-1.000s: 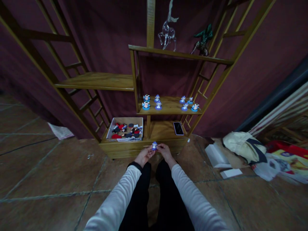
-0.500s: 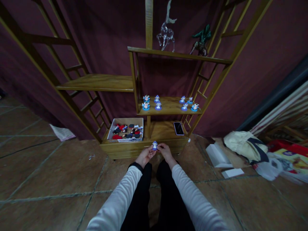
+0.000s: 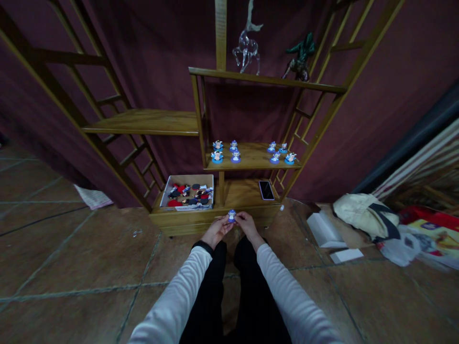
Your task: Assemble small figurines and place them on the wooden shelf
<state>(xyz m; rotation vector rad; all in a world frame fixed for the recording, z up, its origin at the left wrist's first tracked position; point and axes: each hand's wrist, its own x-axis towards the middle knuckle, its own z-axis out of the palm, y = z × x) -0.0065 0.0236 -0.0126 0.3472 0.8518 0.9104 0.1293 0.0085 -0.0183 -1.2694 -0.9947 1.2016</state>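
Note:
A small purple-and-white figurine (image 3: 232, 216) is held upright between my two hands, in front of the lowest board of a wooden shelf unit. My left hand (image 3: 217, 231) grips it from the left, and the fingers of my right hand (image 3: 247, 224) pinch its right side. Similar figurines stand in two groups on the middle shelf (image 3: 253, 163): blue-based and purple-based ones (image 3: 235, 156) at the left, more (image 3: 275, 157) at the right. An open cardboard box (image 3: 163, 196) on the bottom board, left of my hands, holds several red, black and white figures lying jumbled.
A phone (image 3: 266, 190) lies on the bottom board at right. On the upper shelf stand a clear deer ornament (image 3: 247, 50) and a dark green-and-brown statue (image 3: 300, 57). White boxes (image 3: 324, 230), a cream-and-dark bag (image 3: 364, 215) and a plastic bag (image 3: 399, 246) lie on the floor at right.
Both hands stay nearly in place, still holding the figurine, which has shifted only very slightly. The camera view has moved a little; the shelf items look unchanged.

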